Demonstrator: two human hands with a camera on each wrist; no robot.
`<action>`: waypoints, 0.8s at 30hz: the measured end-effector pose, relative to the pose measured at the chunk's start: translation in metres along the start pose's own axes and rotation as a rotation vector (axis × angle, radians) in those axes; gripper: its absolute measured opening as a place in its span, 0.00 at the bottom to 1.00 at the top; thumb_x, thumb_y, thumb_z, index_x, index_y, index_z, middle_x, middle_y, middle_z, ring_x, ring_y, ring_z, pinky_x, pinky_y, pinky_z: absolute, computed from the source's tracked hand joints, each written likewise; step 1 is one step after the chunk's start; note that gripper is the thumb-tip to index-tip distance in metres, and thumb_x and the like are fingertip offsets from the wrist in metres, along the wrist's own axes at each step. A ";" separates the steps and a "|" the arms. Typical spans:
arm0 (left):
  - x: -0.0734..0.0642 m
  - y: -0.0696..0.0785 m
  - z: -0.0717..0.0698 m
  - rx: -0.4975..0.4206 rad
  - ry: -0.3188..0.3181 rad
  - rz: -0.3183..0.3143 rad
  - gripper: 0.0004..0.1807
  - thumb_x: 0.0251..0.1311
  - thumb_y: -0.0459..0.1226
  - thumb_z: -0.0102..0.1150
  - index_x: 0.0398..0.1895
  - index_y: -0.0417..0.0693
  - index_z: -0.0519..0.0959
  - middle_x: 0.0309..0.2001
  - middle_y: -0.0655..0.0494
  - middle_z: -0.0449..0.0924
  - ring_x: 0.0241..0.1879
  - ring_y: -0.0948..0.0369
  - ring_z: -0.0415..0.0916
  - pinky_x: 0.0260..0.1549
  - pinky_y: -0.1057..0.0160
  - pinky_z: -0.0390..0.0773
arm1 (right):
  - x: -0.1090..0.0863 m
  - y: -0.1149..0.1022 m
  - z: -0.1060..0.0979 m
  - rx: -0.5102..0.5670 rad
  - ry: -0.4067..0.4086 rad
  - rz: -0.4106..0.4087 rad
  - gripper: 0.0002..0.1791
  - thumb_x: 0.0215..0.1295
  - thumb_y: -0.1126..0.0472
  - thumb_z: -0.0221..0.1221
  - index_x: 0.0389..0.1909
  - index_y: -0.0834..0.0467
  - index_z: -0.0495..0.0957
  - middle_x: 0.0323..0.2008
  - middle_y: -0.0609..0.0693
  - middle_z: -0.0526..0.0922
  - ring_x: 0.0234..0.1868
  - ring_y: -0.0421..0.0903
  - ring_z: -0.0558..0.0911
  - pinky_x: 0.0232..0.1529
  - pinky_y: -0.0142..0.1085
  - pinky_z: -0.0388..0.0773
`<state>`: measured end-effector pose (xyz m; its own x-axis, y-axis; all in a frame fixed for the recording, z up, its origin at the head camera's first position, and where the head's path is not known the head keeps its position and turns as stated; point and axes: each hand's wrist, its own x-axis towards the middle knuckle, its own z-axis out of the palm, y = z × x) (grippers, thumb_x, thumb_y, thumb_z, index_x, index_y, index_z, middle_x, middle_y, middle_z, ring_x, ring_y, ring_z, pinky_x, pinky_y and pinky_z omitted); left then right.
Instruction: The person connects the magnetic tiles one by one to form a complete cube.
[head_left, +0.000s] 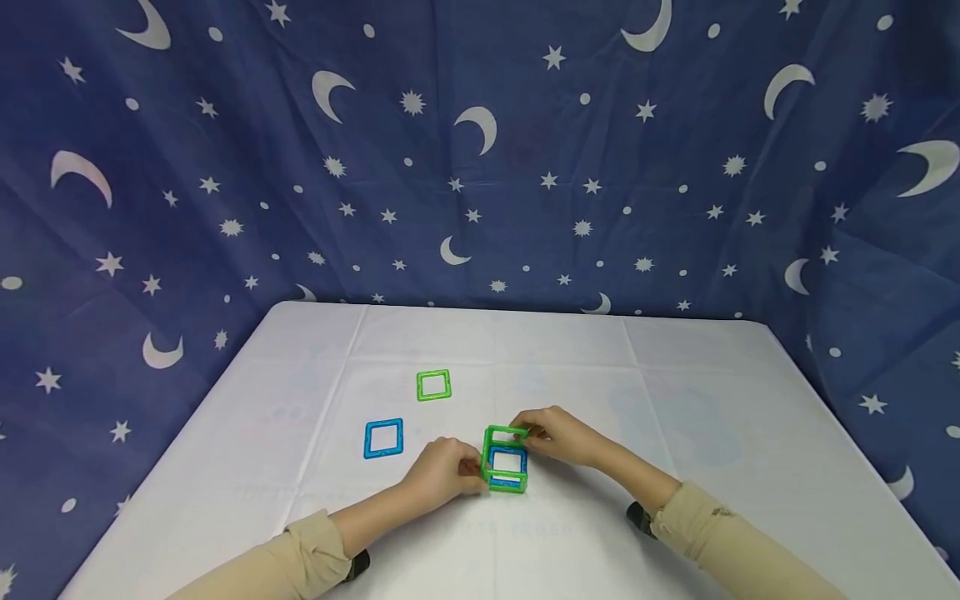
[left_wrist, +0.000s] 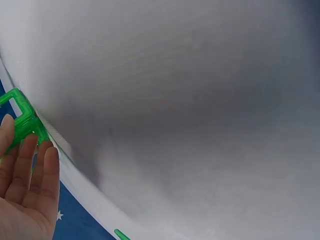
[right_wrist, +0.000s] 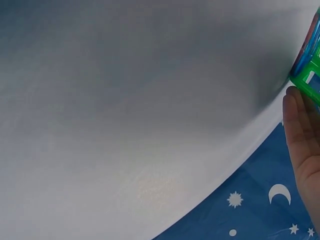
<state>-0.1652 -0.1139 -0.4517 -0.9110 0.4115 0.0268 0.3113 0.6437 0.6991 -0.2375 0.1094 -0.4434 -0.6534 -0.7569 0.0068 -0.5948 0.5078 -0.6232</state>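
A small box-like build of square magnetic tiles stands on the white cloth in the head view. A blue square tile (head_left: 524,462) lies at its bottom, and upright green square tiles (head_left: 487,450) rise around it. My left hand (head_left: 442,475) holds the left green tile by its outer edge, thumb and fingers on it. At the far right corner, my right hand (head_left: 558,435) pinches a green tile. The left wrist view shows green tile frames (left_wrist: 25,120) behind the fingertips. In the right wrist view, a green tile corner (right_wrist: 300,80) meets the fingertips; the rest is cut off.
Left of the build, a loose blue square tile (head_left: 383,453) lies flat. Farther back is a loose green square tile (head_left: 434,397). The white tablecloth (head_left: 675,400) has fold creases, and a dark blue curtain (head_left: 517,250) with moons and stars hangs behind the table.
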 end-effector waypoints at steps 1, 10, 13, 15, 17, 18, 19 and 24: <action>0.000 0.000 0.000 0.001 0.000 -0.002 0.06 0.46 0.35 0.71 0.28 0.43 0.84 0.23 0.61 0.82 0.24 0.73 0.72 0.25 0.74 0.72 | 0.001 0.000 0.000 -0.002 0.004 0.003 0.11 0.61 0.71 0.57 0.44 0.63 0.79 0.41 0.53 0.85 0.41 0.46 0.83 0.42 0.29 0.80; -0.009 -0.005 -0.005 0.000 -0.005 -0.005 0.07 0.46 0.36 0.72 0.27 0.44 0.84 0.22 0.62 0.81 0.23 0.74 0.70 0.24 0.74 0.72 | 0.006 -0.006 0.005 0.021 0.004 -0.016 0.06 0.61 0.70 0.59 0.37 0.62 0.81 0.37 0.52 0.86 0.38 0.42 0.84 0.39 0.25 0.78; -0.015 -0.005 -0.007 -0.014 -0.005 -0.010 0.10 0.45 0.37 0.72 0.29 0.42 0.83 0.20 0.62 0.79 0.20 0.74 0.69 0.22 0.74 0.71 | 0.006 -0.008 0.009 0.029 0.000 -0.028 0.05 0.61 0.70 0.59 0.37 0.62 0.81 0.36 0.52 0.86 0.37 0.42 0.84 0.39 0.24 0.78; -0.018 -0.005 -0.008 -0.020 0.002 -0.016 0.15 0.44 0.38 0.73 0.34 0.41 0.80 0.20 0.62 0.77 0.19 0.73 0.68 0.20 0.73 0.70 | 0.006 -0.009 0.011 0.034 -0.003 -0.034 0.05 0.61 0.70 0.59 0.37 0.62 0.81 0.37 0.53 0.86 0.38 0.42 0.84 0.39 0.24 0.78; -0.020 -0.006 -0.008 -0.022 0.012 -0.031 0.24 0.42 0.38 0.74 0.43 0.41 0.75 0.24 0.60 0.77 0.19 0.71 0.68 0.19 0.73 0.70 | 0.006 -0.010 0.012 0.032 -0.004 -0.036 0.05 0.61 0.69 0.59 0.37 0.62 0.81 0.37 0.53 0.86 0.38 0.42 0.85 0.39 0.24 0.78; -0.021 -0.007 -0.008 -0.015 0.019 -0.038 0.30 0.42 0.39 0.75 0.48 0.41 0.72 0.27 0.58 0.77 0.20 0.70 0.68 0.20 0.73 0.69 | 0.006 -0.011 0.012 0.034 -0.003 -0.036 0.05 0.61 0.69 0.58 0.37 0.62 0.81 0.37 0.53 0.86 0.38 0.42 0.85 0.39 0.24 0.78; -0.021 -0.007 -0.008 -0.005 0.022 -0.046 0.35 0.41 0.40 0.75 0.53 0.41 0.69 0.32 0.56 0.77 0.22 0.70 0.68 0.21 0.73 0.70 | 0.006 -0.011 0.012 0.035 -0.001 -0.036 0.05 0.61 0.69 0.58 0.37 0.62 0.81 0.37 0.53 0.86 0.37 0.42 0.84 0.39 0.24 0.78; -0.021 -0.008 -0.006 0.029 0.006 -0.052 0.51 0.38 0.44 0.77 0.67 0.44 0.61 0.52 0.52 0.73 0.31 0.66 0.67 0.26 0.72 0.69 | 0.007 -0.013 0.014 0.054 -0.009 -0.042 0.05 0.61 0.70 0.59 0.37 0.63 0.81 0.36 0.53 0.86 0.36 0.41 0.84 0.38 0.23 0.78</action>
<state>-0.1505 -0.1317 -0.4537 -0.9276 0.3736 -0.0047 0.2714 0.6824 0.6787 -0.2271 0.0918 -0.4461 -0.6241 -0.7809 0.0265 -0.5953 0.4533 -0.6635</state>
